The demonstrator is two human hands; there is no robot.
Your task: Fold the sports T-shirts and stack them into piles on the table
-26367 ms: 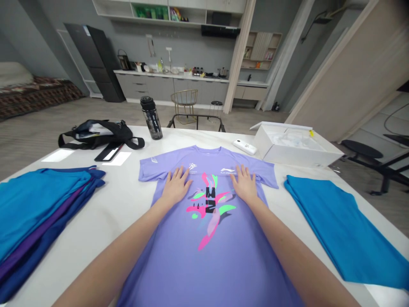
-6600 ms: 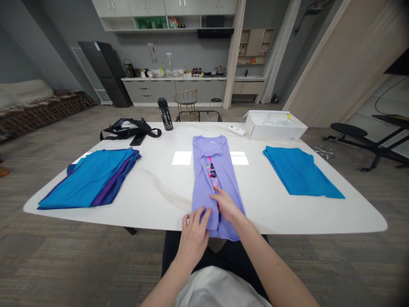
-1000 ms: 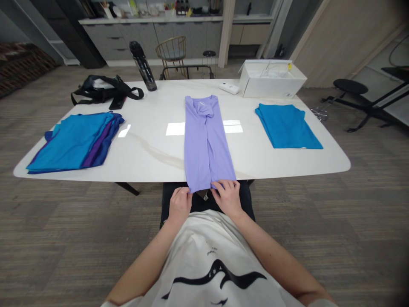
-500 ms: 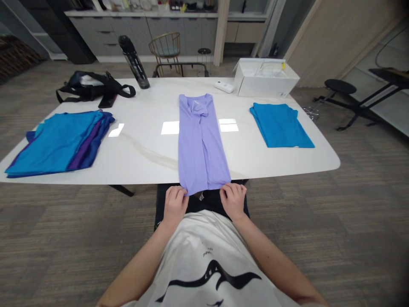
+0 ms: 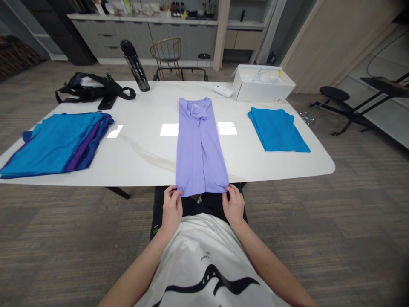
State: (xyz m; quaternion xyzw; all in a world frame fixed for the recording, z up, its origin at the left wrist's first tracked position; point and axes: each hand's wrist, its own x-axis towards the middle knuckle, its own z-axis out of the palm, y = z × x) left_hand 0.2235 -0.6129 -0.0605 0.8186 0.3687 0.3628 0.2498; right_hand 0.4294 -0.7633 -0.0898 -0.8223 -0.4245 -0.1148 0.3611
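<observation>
A lavender shirt (image 5: 200, 149), folded lengthwise into a long strip, lies on the white table with its collar at the far end. Its near end hangs a little over the table's front edge. My left hand (image 5: 173, 207) pinches the near left corner between thumb and fingers. At the near right corner, my right hand (image 5: 233, 204) grips the cloth in the same way. Both hands are just off the table edge, close to my lap.
The white table (image 5: 143, 140) bears a stack of blue and purple clothes (image 5: 51, 143) at left and a folded blue garment (image 5: 277, 130) at right. Farther back are a black bag (image 5: 92, 87), a phone (image 5: 107, 102), a dark bottle (image 5: 136, 66), a white device (image 5: 223, 91) and a white box (image 5: 262, 87).
The view has tilted and shifted slightly. Both hands still hold the shirt's near corners, with the fingers shifted a little; the shirt lies nearly as before.
</observation>
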